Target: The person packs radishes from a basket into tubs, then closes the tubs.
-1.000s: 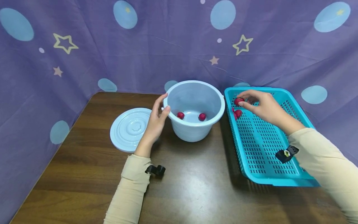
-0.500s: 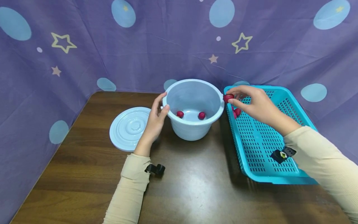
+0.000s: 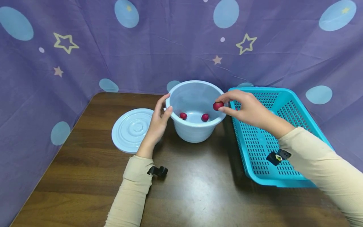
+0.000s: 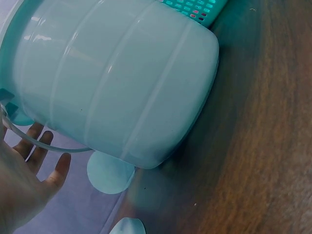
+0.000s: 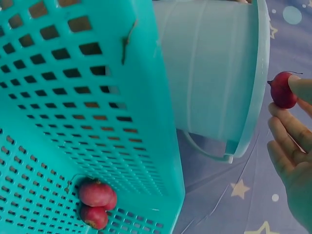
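A pale blue bucket (image 3: 194,134) stands upright with two red radishes (image 3: 205,117) on its floor. My left hand (image 3: 157,126) touches the rim's left side, thumb and fingers spread loosely; the left wrist view shows fingertips by the thin bail handle (image 4: 53,147). Between thumb and fingertips my right hand (image 3: 249,108) pinches another radish (image 3: 218,106), just inside the bucket's right rim as the head view has it. In the right wrist view, that radish's thin root shows. Several more radishes (image 5: 96,195) cluster in a corner of the turquoise basket (image 5: 141,97), mostly hidden in the head view.
The bucket's round lid (image 3: 130,130) lies flat on the wooden table (image 3: 184,189), left of the bucket and partly behind the left hand. The basket sits close on the bucket's right. A purple patterned cloth (image 3: 181,47) hangs behind the table.
My right hand has carried the pinched radish leftward from above the basket, past the bucket's right rim, to the bucket's opening. The left hand stays at the rim.
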Available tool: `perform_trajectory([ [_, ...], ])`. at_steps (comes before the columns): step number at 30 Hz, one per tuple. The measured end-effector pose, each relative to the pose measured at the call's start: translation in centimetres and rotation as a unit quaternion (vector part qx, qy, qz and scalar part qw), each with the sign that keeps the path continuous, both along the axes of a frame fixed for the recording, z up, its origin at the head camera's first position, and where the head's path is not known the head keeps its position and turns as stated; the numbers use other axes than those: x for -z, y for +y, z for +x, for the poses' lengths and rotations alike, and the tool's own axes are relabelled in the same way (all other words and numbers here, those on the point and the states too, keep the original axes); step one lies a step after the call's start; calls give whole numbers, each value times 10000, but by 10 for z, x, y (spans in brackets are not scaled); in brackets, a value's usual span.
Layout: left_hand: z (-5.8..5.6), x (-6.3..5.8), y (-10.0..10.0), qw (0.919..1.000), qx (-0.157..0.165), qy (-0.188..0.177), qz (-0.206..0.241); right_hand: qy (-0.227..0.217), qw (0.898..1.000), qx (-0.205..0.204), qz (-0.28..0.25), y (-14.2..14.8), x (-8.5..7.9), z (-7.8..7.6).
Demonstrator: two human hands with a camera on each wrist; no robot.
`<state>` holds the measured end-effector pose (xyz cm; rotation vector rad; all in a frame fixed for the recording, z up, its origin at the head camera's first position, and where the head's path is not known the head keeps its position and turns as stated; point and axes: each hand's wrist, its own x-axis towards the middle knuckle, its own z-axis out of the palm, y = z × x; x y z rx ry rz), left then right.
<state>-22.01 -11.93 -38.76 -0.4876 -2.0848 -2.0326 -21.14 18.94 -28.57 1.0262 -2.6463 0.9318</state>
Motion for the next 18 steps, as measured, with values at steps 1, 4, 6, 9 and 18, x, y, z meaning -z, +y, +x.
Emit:
perform_trajectory([
  [1, 0, 0, 0, 10000, -3, -1, 1, 50, 10000, -45, 38, -1, 0, 0],
  [4, 0, 1, 0, 10000, 11, -1, -12, 22, 9997, -167, 160, -4, 1, 1],
  [6, 0, 1, 0, 10000, 15, -15, -19, -39, 9994, -260, 246, -5, 2, 2],
  [9, 0, 2, -1, 10000, 25, -43, -13, -176, 9986, -345, 352, -7, 4, 2],
  [18, 0, 0, 0, 10000, 15, -10, -15, -355, 9977, -341, 457, -8, 4, 2],
])
